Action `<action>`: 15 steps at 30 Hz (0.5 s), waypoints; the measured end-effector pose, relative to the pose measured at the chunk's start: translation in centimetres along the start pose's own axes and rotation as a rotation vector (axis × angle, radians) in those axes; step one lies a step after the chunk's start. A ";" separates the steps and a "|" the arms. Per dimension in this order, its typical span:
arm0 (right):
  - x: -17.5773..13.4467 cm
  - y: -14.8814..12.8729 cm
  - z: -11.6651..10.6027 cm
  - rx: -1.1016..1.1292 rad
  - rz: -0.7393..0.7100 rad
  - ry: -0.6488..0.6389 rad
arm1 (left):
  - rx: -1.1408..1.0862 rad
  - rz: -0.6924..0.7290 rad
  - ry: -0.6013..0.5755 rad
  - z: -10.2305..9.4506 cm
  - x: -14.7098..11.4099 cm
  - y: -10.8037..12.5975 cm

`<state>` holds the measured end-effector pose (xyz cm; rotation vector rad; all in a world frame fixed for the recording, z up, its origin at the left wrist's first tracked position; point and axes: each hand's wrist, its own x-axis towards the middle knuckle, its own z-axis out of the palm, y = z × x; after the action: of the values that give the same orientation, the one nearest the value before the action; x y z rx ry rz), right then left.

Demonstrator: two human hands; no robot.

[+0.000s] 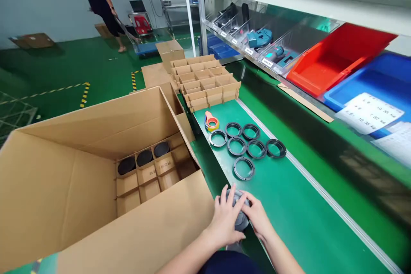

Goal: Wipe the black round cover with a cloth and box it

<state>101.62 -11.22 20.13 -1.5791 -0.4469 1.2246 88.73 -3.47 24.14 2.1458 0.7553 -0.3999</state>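
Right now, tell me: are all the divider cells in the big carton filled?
No. Only three cells at the back of the carton hold dark round parts; the other visible cells show bare cardboard.

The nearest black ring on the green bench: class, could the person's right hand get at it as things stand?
Probably yes: the nearest ring lies on bare bench just ahead of the right hand, nothing between, though both hands grip a grey part.

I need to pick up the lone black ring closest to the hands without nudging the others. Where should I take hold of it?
Take the nearest black ring across its rim, thumb inside the hole, fingers outside, from the near side. It lies flat, apart from the other rings, so its near edge is open to a grip.
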 end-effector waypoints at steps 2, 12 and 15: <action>-1.0 0.3 2.3 0.010 0.045 -0.074 | -0.013 -0.008 0.004 -0.2 -1.8 -1.8; 8.6 12.7 -1.7 -0.906 -0.335 0.341 | -0.353 -0.523 0.920 -5.5 -7.4 -22.5; 9.9 16.4 -1.8 -1.129 -0.548 0.498 | -0.282 -0.578 0.903 -10.0 -2.4 -30.0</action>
<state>102.53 -10.76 0.93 -2.3515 -1.2612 0.0480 68.00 18.29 13.85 1.7490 1.8237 0.4242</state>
